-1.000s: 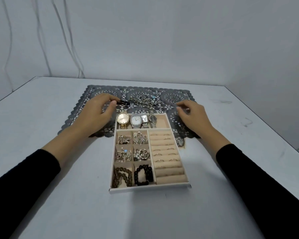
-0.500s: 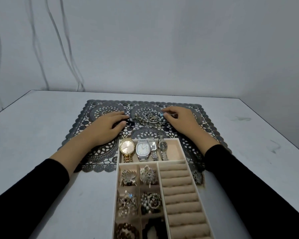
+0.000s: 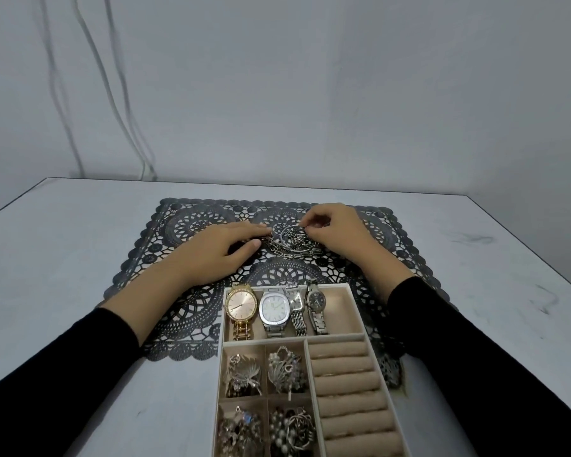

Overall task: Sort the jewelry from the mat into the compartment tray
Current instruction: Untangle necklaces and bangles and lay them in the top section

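A tangle of silver chains and a bangle (image 3: 290, 244) lies on the middle of the dark lace mat (image 3: 192, 298). My left hand (image 3: 216, 250) rests flat on the mat, its fingertips and thumb touching the tangle's left end. My right hand (image 3: 338, 235) has its fingers curled and pinches a piece at the tangle's upper right edge. The beige compartment tray (image 3: 356, 311) sits in front of the mat. Several watches (image 3: 275, 310) fill its far compartment, brooches (image 3: 284, 367) and other pieces lie in the small left cells, and ring rolls (image 3: 346, 380) run down its right side.
The mat and tray lie on a white table (image 3: 63, 258) whose far edge meets a grey wall. Cables (image 3: 112, 77) hang down the wall at the back left. The table's right edge (image 3: 541, 258) slants toward me.
The view has tilted up and closer, so the tray's near end is cut off. My right hand has curled and pinched the tangle's right edge. My left hand has slid right against the tangle.
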The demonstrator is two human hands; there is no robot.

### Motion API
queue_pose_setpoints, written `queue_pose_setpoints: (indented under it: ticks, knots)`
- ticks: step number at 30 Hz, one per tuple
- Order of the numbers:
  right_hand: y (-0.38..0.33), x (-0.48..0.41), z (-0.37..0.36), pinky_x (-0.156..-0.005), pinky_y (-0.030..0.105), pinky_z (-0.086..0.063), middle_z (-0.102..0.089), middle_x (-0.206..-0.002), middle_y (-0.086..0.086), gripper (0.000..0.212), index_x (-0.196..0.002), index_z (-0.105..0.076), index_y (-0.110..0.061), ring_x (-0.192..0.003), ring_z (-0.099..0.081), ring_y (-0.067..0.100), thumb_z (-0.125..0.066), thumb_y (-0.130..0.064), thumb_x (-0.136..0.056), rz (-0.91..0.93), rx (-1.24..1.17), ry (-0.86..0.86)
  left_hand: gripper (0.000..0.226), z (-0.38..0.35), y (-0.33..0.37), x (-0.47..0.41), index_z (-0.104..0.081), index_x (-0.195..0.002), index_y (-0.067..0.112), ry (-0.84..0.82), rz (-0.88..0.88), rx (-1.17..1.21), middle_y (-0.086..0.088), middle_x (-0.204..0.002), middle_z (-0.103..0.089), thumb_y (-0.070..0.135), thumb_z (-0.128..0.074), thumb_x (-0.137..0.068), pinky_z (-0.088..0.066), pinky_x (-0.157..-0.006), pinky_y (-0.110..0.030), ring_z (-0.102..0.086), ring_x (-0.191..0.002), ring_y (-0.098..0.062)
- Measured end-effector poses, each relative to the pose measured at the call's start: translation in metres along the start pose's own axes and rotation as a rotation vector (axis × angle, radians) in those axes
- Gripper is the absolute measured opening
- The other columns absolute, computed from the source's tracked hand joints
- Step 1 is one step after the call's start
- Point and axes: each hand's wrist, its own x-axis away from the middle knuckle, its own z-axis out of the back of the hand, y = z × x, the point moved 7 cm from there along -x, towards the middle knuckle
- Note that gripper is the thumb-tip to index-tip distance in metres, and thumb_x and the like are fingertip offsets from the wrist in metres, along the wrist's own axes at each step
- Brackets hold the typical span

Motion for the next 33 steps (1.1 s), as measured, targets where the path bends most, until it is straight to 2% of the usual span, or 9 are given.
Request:
queue_pose_setpoints:
  ticks: [3, 7, 13, 17, 21, 26, 29, 31, 33]
  knots:
    - [0.004, 0.000, 0.006, -0.063, 0.016, -0.046, -0.063, -0.071, -0.009, 0.018, -0.081, -0.074, -0.013, -0.067, -0.056, 0.006, -0.061, 0.001, -0.079, -0.024, -0.043, 0.036, 0.039, 0.003, -0.003, 0.001, -0.052, -0.135, 0.038, 0.034, 0.010, -0.020, 0.013, -0.137, -0.055, 0.044, -0.041, -0.098, -0.037, -0.109, -0.031, -0.048, -0.128, -0.006]
    - [0.011, 0.003, 0.014, -0.060, 0.004, -0.044, -0.068, -0.080, -0.008, 0.013, -0.088, -0.075, -0.015, -0.072, -0.059, 0.003, -0.066, -0.007, -0.083, -0.040, -0.100, 0.043, 0.043, 0.013, -0.004, 0.003, -0.060, -0.129, 0.029, 0.116, 0.006, -0.060, 0.011, -0.130, -0.061, 0.045, -0.039, -0.094, -0.045, -0.104, -0.037, -0.056, -0.119, -0.007]
    - [0.008, 0.004, 0.004, -0.075, 0.015, -0.041, -0.066, -0.091, -0.011, 0.012, -0.095, -0.076, -0.023, -0.082, -0.057, 0.002, -0.069, -0.019, -0.086, -0.016, 0.061, -0.014, 0.047, 0.001, 0.009, 0.004, -0.053, -0.135, 0.037, -0.020, -0.068, -0.034, 0.020, -0.140, -0.048, 0.048, -0.030, -0.095, -0.026, -0.111, -0.026, -0.037, -0.131, 0.002]
    - [0.012, 0.005, 0.008, -0.055, 0.013, -0.046, -0.070, -0.081, -0.005, 0.017, -0.086, -0.077, -0.019, -0.068, -0.061, 0.010, -0.064, -0.007, -0.084, -0.059, 0.021, 0.020, 0.047, 0.009, 0.000, 0.006, -0.058, -0.131, 0.035, 0.018, -0.028, -0.011, 0.017, -0.136, -0.054, 0.047, -0.031, -0.094, -0.031, -0.109, -0.026, -0.042, -0.127, 0.002]
    - [0.022, 0.008, 0.019, -0.050, 0.007, -0.041, -0.068, -0.072, -0.006, 0.015, -0.084, -0.076, -0.016, -0.055, -0.057, 0.000, -0.067, -0.005, -0.082, -0.131, -0.108, 0.097, 0.046, 0.014, -0.005, 0.006, -0.062, -0.128, 0.030, 0.068, -0.012, -0.037, 0.014, -0.133, -0.058, 0.041, -0.035, -0.093, -0.032, -0.103, -0.021, -0.046, -0.120, 0.004]
    - [0.036, 0.016, 0.033, -0.073, 0.026, -0.054, -0.074, -0.085, -0.004, 0.014, -0.084, -0.077, -0.019, -0.076, -0.066, 0.015, -0.073, -0.008, -0.077, -0.214, -0.265, 0.174, 0.047, 0.021, -0.015, 0.010, -0.066, -0.124, 0.024, 0.153, 0.062, -0.070, 0.009, -0.128, -0.063, 0.037, -0.038, -0.089, -0.034, -0.097, -0.020, -0.053, -0.116, -0.003]
    - [0.042, 0.023, 0.040, -0.072, 0.023, -0.055, -0.073, -0.089, -0.002, 0.014, -0.088, -0.076, -0.016, -0.080, -0.065, 0.013, -0.072, -0.005, -0.079, -0.229, -0.363, 0.222, 0.044, 0.024, -0.018, 0.013, -0.067, -0.121, 0.021, 0.185, 0.103, -0.077, 0.006, -0.126, -0.064, 0.035, -0.040, -0.090, -0.041, -0.085, -0.022, -0.060, -0.090, 0.003]
    - [0.045, 0.027, 0.045, -0.070, 0.022, -0.057, -0.073, -0.090, 0.002, 0.014, -0.087, -0.075, -0.015, -0.083, -0.066, 0.014, -0.071, -0.004, -0.080, -0.235, -0.446, 0.246, 0.035, 0.026, -0.021, 0.015, -0.067, -0.120, 0.021, 0.210, 0.131, -0.093, 0.005, -0.125, -0.065, 0.028, -0.045, -0.095, -0.038, -0.070, -0.020, -0.046, -0.065, 0.013]
    - [0.050, 0.030, 0.047, -0.066, 0.021, -0.056, -0.073, -0.094, 0.007, 0.014, -0.089, -0.075, -0.014, -0.084, -0.067, 0.016, -0.071, -0.003, -0.081, -0.256, -0.509, 0.263, 0.031, 0.027, -0.025, 0.017, -0.067, -0.119, 0.021, 0.229, 0.168, -0.098, 0.004, -0.120, -0.068, 0.022, -0.048, -0.096, -0.034, -0.063, -0.015, -0.042, -0.060, 0.014]
